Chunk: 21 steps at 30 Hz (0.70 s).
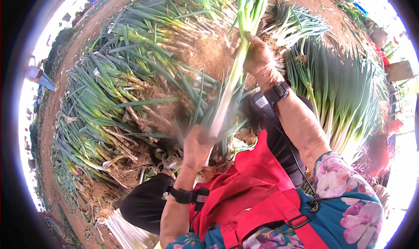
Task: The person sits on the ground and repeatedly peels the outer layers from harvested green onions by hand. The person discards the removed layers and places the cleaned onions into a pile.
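A long green onion (231, 90) slants across the middle in front of me, its white stalk low and its green leaves pointing away. My right hand (259, 59) is closed around its upper part, where white turns to green. Lower down, my left hand (196, 146) is closed at the white end; motion blurs its fingertips and the root end there. Loose dark green leaves (198, 103) hang beside the stalk, partly smeared. Both wrists wear black bands.
Heaped unpeeled green onions with brown roots (126, 100) spread on the left and far side. Cleaned ones (345, 96) lie in a dense pile at right, with a smaller bunch (294, 28) beyond. Leaf scraps lie near my knees. Bare brown soil (305, 0) shows at far right.
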Available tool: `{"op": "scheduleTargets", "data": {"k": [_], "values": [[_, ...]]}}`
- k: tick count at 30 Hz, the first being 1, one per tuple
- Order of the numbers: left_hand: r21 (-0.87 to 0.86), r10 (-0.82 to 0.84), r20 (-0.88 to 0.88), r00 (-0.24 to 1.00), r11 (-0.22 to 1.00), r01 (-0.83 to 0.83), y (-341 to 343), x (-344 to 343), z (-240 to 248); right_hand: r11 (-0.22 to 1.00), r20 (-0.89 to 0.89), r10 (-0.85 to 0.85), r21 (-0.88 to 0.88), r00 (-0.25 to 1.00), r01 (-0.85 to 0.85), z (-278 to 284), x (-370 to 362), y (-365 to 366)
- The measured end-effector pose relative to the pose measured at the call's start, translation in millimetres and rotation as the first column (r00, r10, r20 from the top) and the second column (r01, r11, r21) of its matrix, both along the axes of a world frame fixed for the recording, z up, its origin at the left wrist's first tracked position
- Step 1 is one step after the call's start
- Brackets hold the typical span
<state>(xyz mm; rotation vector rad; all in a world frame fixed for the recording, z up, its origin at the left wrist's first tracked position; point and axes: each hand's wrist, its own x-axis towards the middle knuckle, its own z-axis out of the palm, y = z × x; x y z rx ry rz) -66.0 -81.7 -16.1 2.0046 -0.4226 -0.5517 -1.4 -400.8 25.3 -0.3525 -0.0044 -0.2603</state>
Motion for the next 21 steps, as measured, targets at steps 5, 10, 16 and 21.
{"op": "scheduleTargets", "data": {"k": [5,10,16,21], "values": [[-0.02,0.015,0.458,0.889,1.0,-0.006,0,-12,-9,0.963,-0.184,-0.25,-0.15,0.951,0.224,-20,2,4],[-0.042,0.042,0.575,0.817,0.999,-0.022,-2,-18,-8,0.912,-0.303,-0.383,-0.273,0.873,0.305,-29,-6,9],[-0.039,0.064,0.509,0.858,0.998,-0.051,0,-21,-1,0.769,-0.267,-0.589,-0.477,0.763,0.427,-32,-2,7],[-0.045,0.07,0.364,0.929,0.997,-0.058,0,-28,-6,0.742,-0.327,-0.649,-0.472,0.687,0.476,-18,1,28]]}}
